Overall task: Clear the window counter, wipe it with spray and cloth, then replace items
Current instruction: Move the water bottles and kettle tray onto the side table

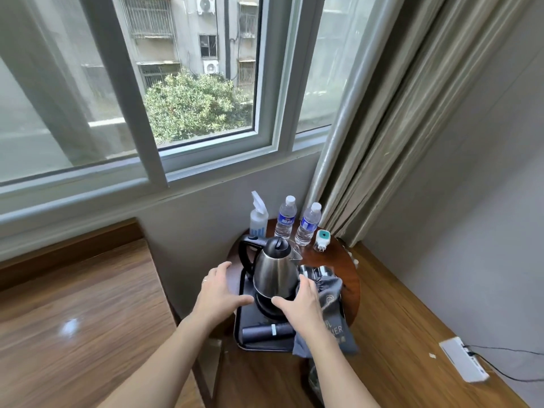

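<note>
Your left hand (219,290) reaches over the left rim of the black tray (245,328), fingers spread and relaxed, the grip closed on nothing; whether the fingertips touch the rim you cannot tell. Your right hand (300,303) hovers at the base of the steel kettle (273,269), fingers likewise spread, lying over a grey drawstring bag (329,307) that drapes off the tray's right side. The kettle stands upright on its base at the tray's middle, a dark rolled item (268,331) lying in front of it. The tray sits on a small round wooden bench (351,290) under the window. Behind the kettle stand a spray bottle (258,219), two water bottles (285,217) and, to their right, a small white plug-in device (322,240).
</note>
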`<control>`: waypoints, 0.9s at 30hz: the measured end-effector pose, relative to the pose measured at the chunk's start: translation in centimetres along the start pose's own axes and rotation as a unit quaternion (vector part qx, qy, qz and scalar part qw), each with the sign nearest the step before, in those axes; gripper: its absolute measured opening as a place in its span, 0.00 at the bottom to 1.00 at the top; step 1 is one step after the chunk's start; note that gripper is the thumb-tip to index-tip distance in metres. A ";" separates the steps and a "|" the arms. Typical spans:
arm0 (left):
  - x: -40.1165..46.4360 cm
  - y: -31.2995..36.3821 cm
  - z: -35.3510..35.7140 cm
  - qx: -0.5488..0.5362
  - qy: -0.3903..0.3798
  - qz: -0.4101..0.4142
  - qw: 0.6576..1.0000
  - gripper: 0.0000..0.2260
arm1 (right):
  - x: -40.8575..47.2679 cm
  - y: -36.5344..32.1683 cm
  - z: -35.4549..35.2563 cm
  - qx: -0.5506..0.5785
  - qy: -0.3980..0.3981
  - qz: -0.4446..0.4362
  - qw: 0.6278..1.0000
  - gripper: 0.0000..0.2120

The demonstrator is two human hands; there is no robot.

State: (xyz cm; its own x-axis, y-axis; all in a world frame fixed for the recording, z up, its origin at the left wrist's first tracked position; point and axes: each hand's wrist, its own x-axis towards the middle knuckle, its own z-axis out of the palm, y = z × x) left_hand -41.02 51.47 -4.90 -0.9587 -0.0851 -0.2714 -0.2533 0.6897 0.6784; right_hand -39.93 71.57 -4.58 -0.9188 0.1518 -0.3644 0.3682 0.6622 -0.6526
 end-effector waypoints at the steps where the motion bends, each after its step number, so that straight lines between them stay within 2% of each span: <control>1: -0.1 0.0 -0.6 -0.006 0.002 0.007 1.000 0.46 | -0.3 -0.7 0.2 0.004 0.004 -0.006 1.000 0.45; 6: 0.9 0.7 -2.8 -0.020 -0.002 0.047 0.999 0.39 | -1.1 -4.1 0.5 0.021 0.038 -0.033 0.999 0.43; 13: 4.9 3.3 -4.1 -0.032 -0.008 0.054 0.998 0.38 | 2.8 -8.3 -0.6 0.018 0.058 -0.066 0.996 0.39; 18: 8.9 4.8 -4.0 -0.041 0.009 0.025 0.999 0.38 | 9.1 -10.7 -1.0 0.010 0.039 -0.079 0.996 0.39; 27: 15.5 4.9 -3.2 -0.048 0.038 -0.040 0.997 0.35 | 18.8 -12.9 -0.5 -0.044 0.008 -0.073 0.996 0.32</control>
State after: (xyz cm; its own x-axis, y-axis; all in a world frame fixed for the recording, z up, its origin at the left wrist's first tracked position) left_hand -57.59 51.22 -3.57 -0.9411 -0.1931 -0.2776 -0.3369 0.6063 0.7204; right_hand -62.02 66.28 -2.66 -0.9639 0.0604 -0.2592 0.2175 0.7401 -0.6364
